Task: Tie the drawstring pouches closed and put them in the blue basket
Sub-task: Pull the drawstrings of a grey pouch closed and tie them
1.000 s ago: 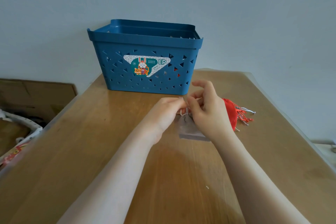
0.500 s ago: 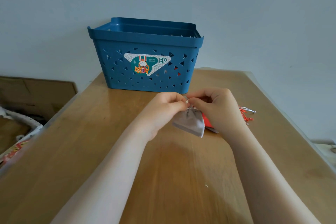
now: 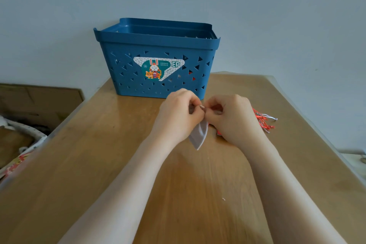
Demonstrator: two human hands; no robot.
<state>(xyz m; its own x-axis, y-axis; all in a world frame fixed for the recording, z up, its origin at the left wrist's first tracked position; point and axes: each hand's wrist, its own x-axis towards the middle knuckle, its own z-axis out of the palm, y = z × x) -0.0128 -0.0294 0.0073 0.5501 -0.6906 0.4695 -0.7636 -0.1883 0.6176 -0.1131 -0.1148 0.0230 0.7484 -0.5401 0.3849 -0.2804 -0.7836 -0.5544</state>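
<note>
1. Your table carries the basket at its far edge, near your hands.
2. Your left hand and right hand are curled, pinching the strings of the grey pouch hanging between them.
3. More pouches lie just right.
4. Risk: uneven pulling could slip the knot, leaving the pouch untied.

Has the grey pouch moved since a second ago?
Yes. The grey pouch has lifted off the table toward the blue basket, now dangling from both hands.
</note>
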